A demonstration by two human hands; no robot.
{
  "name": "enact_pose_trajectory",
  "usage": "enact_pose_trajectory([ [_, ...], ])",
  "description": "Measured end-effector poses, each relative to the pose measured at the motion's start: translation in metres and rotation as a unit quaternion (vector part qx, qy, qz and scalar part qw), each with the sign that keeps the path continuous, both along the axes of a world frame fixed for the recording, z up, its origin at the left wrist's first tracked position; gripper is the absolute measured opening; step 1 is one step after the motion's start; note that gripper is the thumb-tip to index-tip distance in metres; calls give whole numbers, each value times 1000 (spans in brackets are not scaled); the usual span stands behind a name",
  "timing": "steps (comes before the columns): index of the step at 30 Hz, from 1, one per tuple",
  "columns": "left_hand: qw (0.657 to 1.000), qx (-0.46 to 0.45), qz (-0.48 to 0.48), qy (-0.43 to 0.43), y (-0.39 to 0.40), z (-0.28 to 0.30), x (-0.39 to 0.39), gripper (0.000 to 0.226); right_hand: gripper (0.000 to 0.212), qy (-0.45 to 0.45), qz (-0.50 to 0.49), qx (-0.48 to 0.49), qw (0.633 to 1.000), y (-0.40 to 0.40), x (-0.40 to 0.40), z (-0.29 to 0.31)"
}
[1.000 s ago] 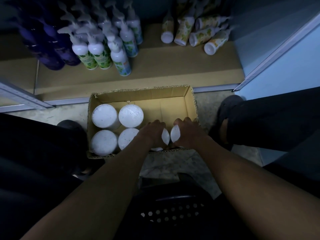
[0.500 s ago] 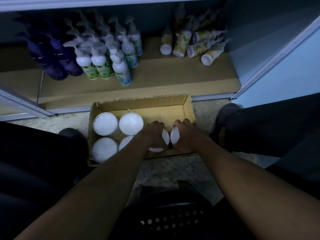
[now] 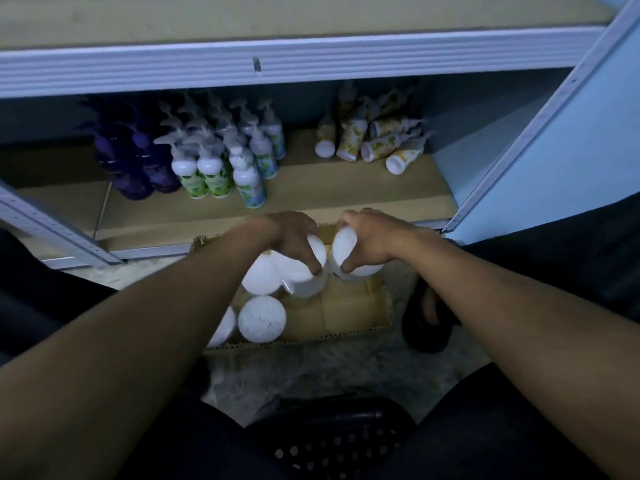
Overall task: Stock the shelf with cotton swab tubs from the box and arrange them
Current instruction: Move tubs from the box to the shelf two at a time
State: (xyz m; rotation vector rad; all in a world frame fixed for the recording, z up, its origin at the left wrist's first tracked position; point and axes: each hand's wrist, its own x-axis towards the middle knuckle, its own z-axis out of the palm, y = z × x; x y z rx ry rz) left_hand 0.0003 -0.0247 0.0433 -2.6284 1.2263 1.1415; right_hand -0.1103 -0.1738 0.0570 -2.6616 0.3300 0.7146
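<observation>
An open cardboard box (image 3: 381, 306) sits on the floor in front of the bottom shelf (image 3: 311, 199). My left hand (image 3: 291, 233) grips a white-lidded cotton swab tub (image 3: 308, 275) from above, held above the box. My right hand (image 3: 370, 237) grips a second tub (image 3: 346, 244) beside it, also lifted. Both tubs are tilted and nearly touch. More white-lidded tubs (image 3: 262, 318) stand in the left part of the box, partly hidden by my left forearm.
Purple bottles (image 3: 138, 168), white pump bottles (image 3: 221, 164) and toppled yellow-patterned bottles (image 3: 377, 140) fill the shelf's back. The shelf's brown front strip is bare. An upper shelf edge (image 3: 277, 64) overhangs. A black perforated stool (image 3: 329, 441) is below me, a dark shoe (image 3: 426, 317) right of the box.
Both hands have risen out of the box, each lifting a tub toward the shelf. The camera has tilted up, bringing the upper shelf edge into view.
</observation>
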Motion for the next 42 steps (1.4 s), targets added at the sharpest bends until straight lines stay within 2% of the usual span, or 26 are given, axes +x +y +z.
enact_pose_trajectory([
  [6, 1000, -14, -12, -9, 2, 80, 7, 69, 78, -48, 11, -4, 999, -6, 0, 74],
  [14, 998, -23, -18, -50, -12, 180, 10, 78, 81, -93, 28, -45, 994, -13, 4, 163],
  [20, 997, -32, 10, -67, -23, 256, 14, 55, 74, -134, 27, -100, 986, -13, 14, 232],
  [26, 996, -46, 39, -67, -28, 317, 24, 53, 73, -153, 6, -100, 983, -16, 29, 292],
  [34, 993, -65, 63, -81, -44, 367, 44, 49, 70, -172, -16, -102, 980, -31, 57, 336],
  [42, 991, -60, 74, -96, -65, 374, 70, 55, 72, -163, -21, -124, 979, -42, 83, 341],
])
